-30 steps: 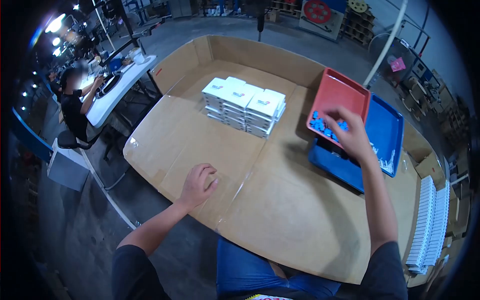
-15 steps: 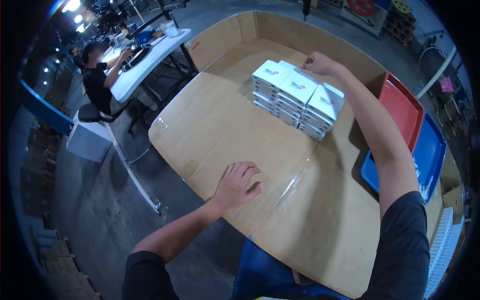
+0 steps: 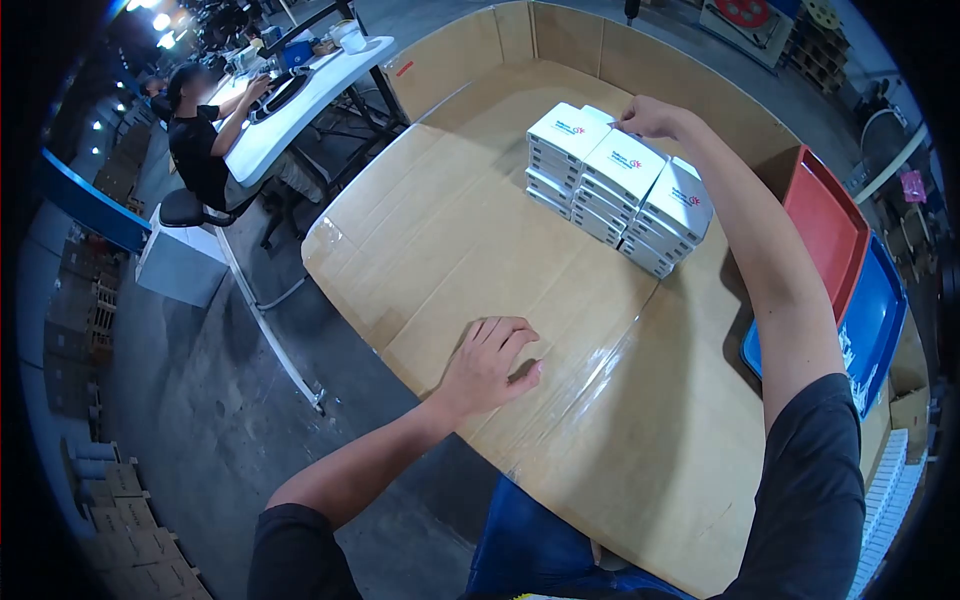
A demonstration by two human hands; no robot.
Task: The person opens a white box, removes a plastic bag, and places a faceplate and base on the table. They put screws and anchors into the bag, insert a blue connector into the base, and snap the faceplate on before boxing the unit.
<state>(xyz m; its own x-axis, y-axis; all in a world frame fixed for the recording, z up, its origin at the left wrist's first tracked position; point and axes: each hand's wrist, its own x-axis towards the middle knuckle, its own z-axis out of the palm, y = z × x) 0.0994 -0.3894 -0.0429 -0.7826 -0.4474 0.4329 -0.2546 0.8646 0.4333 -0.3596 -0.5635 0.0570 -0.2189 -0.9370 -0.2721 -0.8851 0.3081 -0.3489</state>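
Several small white cardboard boxes (image 3: pixel 620 165) with a red logo and blue print stand stacked in columns on the cardboard-covered table. At the back of the stack is my right hand (image 3: pixel 652 118), its fingers curled down against the rear boxes. The fingertips are partly hidden, so I cannot make out what they grip. My left hand (image 3: pixel 492 362) rests low over the near part of the table, palm down, fingers apart and holding nothing. A gap of bare cardboard separates it from the boxes.
A red tray (image 3: pixel 828 235) and a blue tray (image 3: pixel 880 315) with small white pieces lie at the right, close to my right forearm. A cardboard wall (image 3: pixel 570 40) edges the table's far side. At the upper left, a person (image 3: pixel 200 140) sits at a white table (image 3: pixel 335 75).
The view has shifted a little, so the table and boxes appear further right and higher. My right hand stays at the back of the stack, and my left hand remains spread over the table.
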